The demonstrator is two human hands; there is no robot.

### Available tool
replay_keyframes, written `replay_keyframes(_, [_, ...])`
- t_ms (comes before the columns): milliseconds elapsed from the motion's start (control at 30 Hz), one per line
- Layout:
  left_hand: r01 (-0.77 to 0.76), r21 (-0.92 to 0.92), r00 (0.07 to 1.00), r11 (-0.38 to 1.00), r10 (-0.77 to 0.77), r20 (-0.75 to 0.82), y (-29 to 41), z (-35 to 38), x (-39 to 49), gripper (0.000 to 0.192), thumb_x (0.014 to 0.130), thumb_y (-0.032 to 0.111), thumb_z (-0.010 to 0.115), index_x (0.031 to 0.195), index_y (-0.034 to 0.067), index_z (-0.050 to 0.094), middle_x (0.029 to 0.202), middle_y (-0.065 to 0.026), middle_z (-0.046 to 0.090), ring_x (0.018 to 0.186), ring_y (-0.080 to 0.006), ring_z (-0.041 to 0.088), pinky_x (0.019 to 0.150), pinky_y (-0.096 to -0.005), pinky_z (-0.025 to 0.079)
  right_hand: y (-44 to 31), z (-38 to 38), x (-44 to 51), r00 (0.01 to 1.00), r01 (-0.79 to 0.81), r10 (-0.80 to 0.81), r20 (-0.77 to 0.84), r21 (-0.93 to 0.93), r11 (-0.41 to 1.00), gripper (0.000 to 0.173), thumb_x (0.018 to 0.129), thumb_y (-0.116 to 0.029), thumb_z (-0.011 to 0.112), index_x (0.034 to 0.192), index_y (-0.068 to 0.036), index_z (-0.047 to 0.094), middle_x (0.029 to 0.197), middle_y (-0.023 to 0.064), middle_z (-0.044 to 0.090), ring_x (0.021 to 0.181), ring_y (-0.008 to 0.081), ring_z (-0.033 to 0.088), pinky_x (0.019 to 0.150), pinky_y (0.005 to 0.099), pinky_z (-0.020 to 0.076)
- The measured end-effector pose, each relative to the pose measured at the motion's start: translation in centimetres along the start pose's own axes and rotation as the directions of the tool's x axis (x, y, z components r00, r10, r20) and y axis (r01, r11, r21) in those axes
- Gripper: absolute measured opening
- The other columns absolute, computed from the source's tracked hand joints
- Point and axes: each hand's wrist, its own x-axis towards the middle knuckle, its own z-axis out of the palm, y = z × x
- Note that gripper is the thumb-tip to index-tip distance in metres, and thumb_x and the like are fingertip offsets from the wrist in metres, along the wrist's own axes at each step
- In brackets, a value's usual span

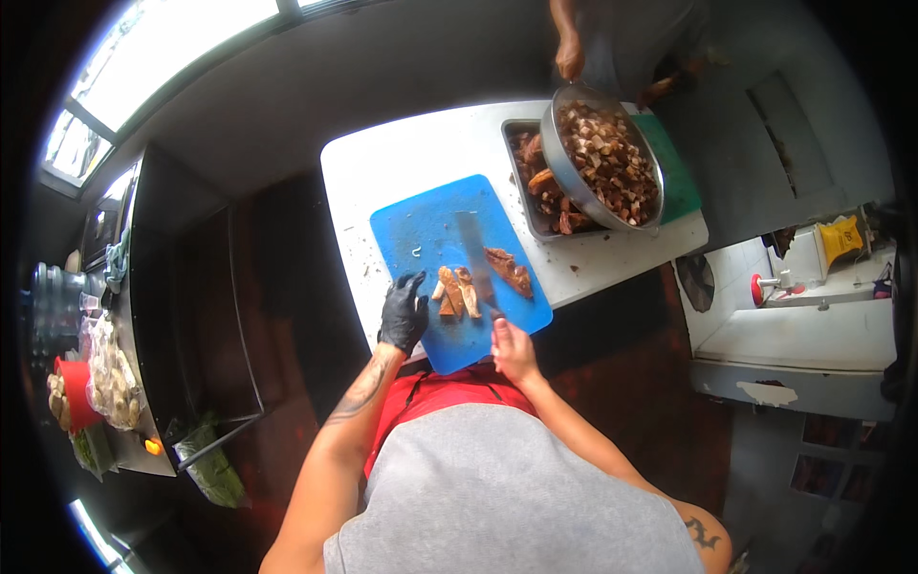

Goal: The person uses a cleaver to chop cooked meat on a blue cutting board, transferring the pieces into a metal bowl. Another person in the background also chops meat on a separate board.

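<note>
On a blue cutting board (445,208) lie several strips of cooked meat (450,293), with a larger piece of meat (509,273) to their right. My right hand (512,347), ungloved, grips the handle of a knife (473,247); its blade, blurred, points away from me between the strips and the larger piece. My left hand (404,313), in a black glove, rests at the board's left edge beside the strips, its fingers curved and apart, holding nothing that I can see.
A co-worker's hand (570,56) holds a metal bowl of diced meat (602,161) tilted over a metal tray (532,224) of meat pieces. A green board (663,154) lies beyond on the white table (358,172). A metal counter (147,445) with bags stands at left.
</note>
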Motion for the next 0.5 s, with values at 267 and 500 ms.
replay_keyframes(267, [-0.041,0.198,0.787,0.979,-0.09,0.61,2.4,1.8,8.5,0.04,0.085,0.014,0.073,0.124,0.013,0.066,0.114,-0.0187,0.071,0.104,-0.0395,0.071,0.086,-0.0456,0.057,0.8,-7.2,-4.5,0.979,-0.142,0.139,-0.151,-0.01,0.99,0.058,0.105,-0.062,0.045,0.079,-0.01,0.052,0.058,-0.0018,0.047,0.043,0.0081,0.047,0.039,0.0251,0.0413])
replay_keyframes(500, [-0.247,0.127,0.72,0.961,0.094,0.687,3.1,-1.1,12.8,0.012,0.089,0.015,0.068,0.097,0.01,0.075,0.095,-0.0197,0.074,0.088,-0.0356,0.073,0.074,-0.0444,0.057,2.1,-7.2,-6.7,0.983,-0.051,0.127,0.131,-0.471,0.881,0.059,0.102,-0.059,0.052,0.1,-0.004,0.073,0.082,0.0156,0.072,0.077,0.0351,0.069,0.074,0.0431,0.0535])
